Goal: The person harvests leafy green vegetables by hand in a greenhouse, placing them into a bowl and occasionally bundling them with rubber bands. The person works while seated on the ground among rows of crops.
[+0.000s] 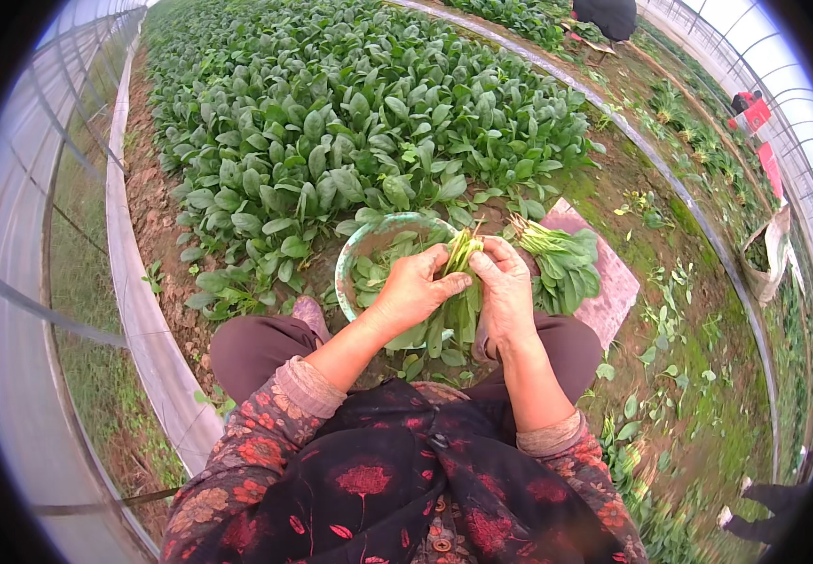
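Note:
My left hand (pixel 413 285) grips a small bunch of leafy greens (pixel 463 250), its pale stems and roots pointing up and its leaves hanging down. Against the same stems, from the right, my right hand (pixel 505 282) closes with thumb and fingers. Below and behind the bunch stands a round green basin (pixel 342 275) with loose leaves inside, partly hidden by my hands. Just right of my right hand, a larger bundle of greens (pixel 567 261) lies with its roots towards the upper left, partly on a flat pinkish board (pixel 607 303).
A dense bed of leafy plants (pixel 350 127) grows ahead. A pale edging strip (pixel 145 310) runs along the left, and a grey hose-like line (pixel 702 218) curves at right. Cut bundles (pixel 632 458) lie lower right. Other people (pixel 607 14) are at the upper right and lower right.

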`<state>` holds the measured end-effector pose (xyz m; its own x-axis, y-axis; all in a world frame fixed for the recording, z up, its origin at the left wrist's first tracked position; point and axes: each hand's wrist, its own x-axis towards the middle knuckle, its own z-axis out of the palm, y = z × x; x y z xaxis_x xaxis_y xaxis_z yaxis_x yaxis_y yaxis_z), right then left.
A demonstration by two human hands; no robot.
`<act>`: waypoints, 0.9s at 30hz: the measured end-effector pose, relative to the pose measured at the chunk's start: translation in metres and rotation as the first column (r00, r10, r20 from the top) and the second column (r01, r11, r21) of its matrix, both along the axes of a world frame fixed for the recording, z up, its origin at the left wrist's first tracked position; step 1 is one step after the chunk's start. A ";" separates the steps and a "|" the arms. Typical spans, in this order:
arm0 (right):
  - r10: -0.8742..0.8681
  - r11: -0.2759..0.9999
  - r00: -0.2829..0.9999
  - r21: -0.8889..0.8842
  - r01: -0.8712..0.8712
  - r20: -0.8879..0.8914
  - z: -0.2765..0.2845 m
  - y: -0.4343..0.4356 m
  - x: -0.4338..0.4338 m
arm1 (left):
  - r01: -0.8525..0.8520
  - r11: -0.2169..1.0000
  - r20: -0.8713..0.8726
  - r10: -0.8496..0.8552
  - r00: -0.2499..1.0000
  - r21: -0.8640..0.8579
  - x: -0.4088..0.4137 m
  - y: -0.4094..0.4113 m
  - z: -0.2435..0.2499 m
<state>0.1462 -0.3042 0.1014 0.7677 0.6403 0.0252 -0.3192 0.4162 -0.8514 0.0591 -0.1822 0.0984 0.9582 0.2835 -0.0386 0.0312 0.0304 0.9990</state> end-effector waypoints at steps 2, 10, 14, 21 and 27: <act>-0.029 0.998 0.998 0.048 0.031 -0.053 0.003 -0.001 -0.003 | -0.056 0.997 0.031 0.054 0.998 0.060 -0.003 0.000 -0.003; -0.080 0.991 0.996 0.107 0.084 -0.042 -0.004 0.011 -0.011 | -0.190 0.966 -0.045 0.200 0.979 0.173 0.004 -0.010 -0.003; -0.100 0.991 0.994 0.086 0.103 -0.041 -0.007 0.013 -0.011 | -0.235 0.972 0.102 0.234 0.967 0.002 0.004 -0.011 -0.014; -0.107 0.993 0.991 0.045 0.111 -0.084 0.004 -0.002 0.008 | -0.352 0.915 0.167 0.385 0.908 -0.196 -0.001 0.022 -0.002; -0.110 0.994 0.994 -0.021 0.111 0.026 0.009 -0.010 0.014 | -0.028 0.500 -0.216 0.423 0.880 0.866 -0.007 0.099 -0.014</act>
